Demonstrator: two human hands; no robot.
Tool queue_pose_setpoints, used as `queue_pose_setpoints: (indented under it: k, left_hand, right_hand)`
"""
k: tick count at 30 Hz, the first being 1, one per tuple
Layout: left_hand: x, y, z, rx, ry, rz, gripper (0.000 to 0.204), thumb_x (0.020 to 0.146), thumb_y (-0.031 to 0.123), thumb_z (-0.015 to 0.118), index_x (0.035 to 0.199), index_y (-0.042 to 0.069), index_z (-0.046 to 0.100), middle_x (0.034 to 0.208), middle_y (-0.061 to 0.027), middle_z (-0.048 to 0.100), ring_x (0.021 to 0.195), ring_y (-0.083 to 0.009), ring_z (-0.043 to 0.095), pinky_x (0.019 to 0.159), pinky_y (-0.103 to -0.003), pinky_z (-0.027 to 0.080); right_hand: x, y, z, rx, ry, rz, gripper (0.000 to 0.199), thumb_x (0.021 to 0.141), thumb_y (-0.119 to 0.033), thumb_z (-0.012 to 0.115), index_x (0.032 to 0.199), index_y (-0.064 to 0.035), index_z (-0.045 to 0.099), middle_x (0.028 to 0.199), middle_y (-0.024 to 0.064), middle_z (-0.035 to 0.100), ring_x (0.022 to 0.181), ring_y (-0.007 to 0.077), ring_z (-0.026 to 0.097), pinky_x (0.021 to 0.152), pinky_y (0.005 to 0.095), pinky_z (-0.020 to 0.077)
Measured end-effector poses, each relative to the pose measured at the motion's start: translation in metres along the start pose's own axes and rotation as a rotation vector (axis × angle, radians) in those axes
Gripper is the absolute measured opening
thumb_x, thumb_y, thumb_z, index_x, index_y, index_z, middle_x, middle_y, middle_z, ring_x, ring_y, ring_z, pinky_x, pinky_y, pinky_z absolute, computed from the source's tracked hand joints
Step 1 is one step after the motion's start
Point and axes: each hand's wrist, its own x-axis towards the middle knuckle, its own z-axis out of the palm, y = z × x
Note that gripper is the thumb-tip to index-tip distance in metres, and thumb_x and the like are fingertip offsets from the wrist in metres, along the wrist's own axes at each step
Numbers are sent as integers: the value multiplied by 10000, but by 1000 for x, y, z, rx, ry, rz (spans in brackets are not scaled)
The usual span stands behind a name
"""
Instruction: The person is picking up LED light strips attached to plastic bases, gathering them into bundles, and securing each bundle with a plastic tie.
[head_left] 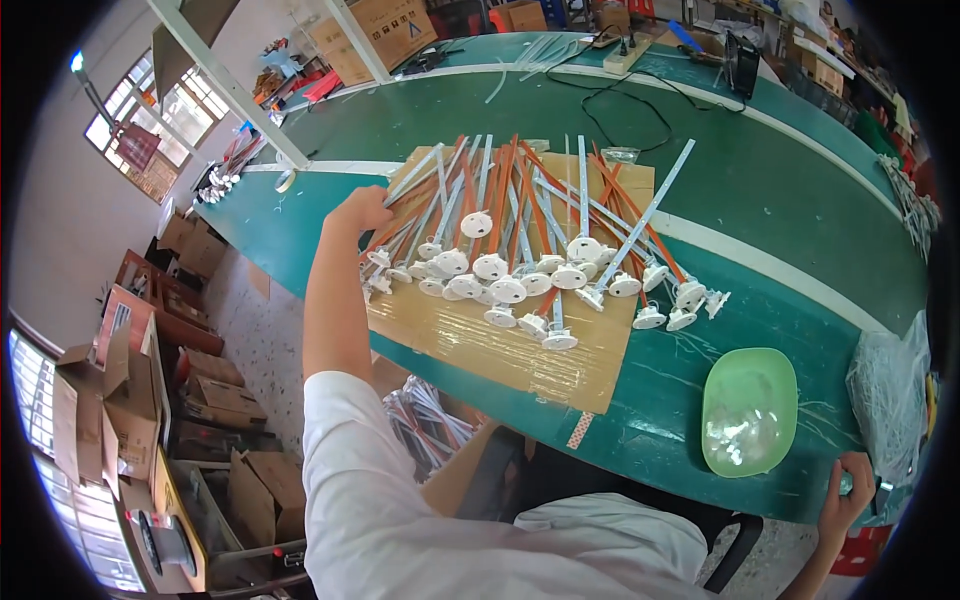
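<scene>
My left hand (358, 213) reaches out to the far left edge of a cardboard sheet (480, 345), its fingers curled on the end of an orange and white strip (400, 222) in the pile. Several long strips with round white caps (520, 275) lie fanned across that sheet. My right hand (846, 492) rests at the near right edge of the green table (760, 190), touching a small object beside a clear plastic bag (888, 390); what it grips is too small to tell. A green plastic bowl (750, 412) with small clear pieces sits just left of that hand.
A power strip (625, 52) and black cable lie at the table's far side. Under the table a cardboard box (430, 425) holds more strips. Cardboard boxes (110, 400) crowd the floor at the left. A white frame post (230, 85) crosses the upper left.
</scene>
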Motion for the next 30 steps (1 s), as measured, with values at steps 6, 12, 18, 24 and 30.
queue_pose_setpoints:
  k: [6, 12, 18, 24, 30]
  left_hand:
    - [3, -16, -10, 170, -112, -106, 301, 840, 136, 562, 1070, -17, 680, 1144, -225, 651, 1085, -356, 626, 919, -447, 507]
    - [-43, 10, -71, 475, 70, -299, 325, 892, 152, 519, 1175, 13, 597, 1182, -185, 645, 1094, -363, 625, 917, -480, 507]
    - [-52, -46, -91, -70, 431, -215, 208, 935, 183, 516, 1054, 25, 577, 998, -184, 691, 887, -318, 691, 736, -448, 551]
    - [-78, 53, -165, -1141, 475, 121, 187, 998, 228, 515, 1020, 43, 529, 760, -51, 586, 636, -156, 601, 579, -304, 518]
    - [-122, 226, -217, -1271, 107, 751, 184, 1015, 234, 483, 984, 53, 504, 769, -31, 554, 660, -128, 557, 660, -312, 525]
  right_hand:
    - [17, 18, -4, -29, 19, -7, 55, 834, 61, 594, 822, 45, 542, 803, 154, 567, 746, 276, 559, 704, 330, 434]
    - [49, -3, -4, -32, -31, -188, 113, 745, 83, 634, 808, 29, 558, 785, 143, 555, 721, 296, 537, 664, 359, 419]
    - [71, -20, -14, -20, -74, -386, 154, 713, 88, 655, 814, 20, 561, 796, 142, 550, 731, 301, 532, 659, 381, 414]
    - [120, -62, -26, -1, 180, -644, 164, 751, 87, 644, 888, 17, 588, 847, 116, 594, 802, 272, 573, 735, 360, 449]
    - [227, -142, 14, 439, 426, -448, 338, 829, -234, 722, 1108, -58, 646, 1014, 60, 663, 882, 153, 591, 724, 268, 446]
